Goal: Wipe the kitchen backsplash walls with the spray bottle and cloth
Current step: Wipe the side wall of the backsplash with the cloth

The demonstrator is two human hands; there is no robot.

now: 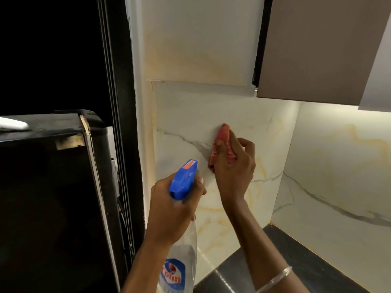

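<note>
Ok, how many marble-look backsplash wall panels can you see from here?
2. One panel faces the camera, under the cloth; the other panel meets it at the corner, right. More may be hidden beyond the frame.

Counter: a dark grey polished stone countertop [296, 256], low and to the right of the right hand [234, 168], which grips a crumpled red cloth [222, 144].
Counter edges: it meets the marbled white wall panels [330, 187] on two sides, forming a corner below the grip.
Counter surface: glossy, with a bright streak of reflected light near the bottom of the view.
Second surface: the flat top of a tall black appliance [53, 126], left of the left hand [171, 206], which grips a clear spray bottle [183, 179].
On the appliance top: a smooth white oblong object [12, 124], far left of that grip and partly cut off; what it is cannot be told.
</note>
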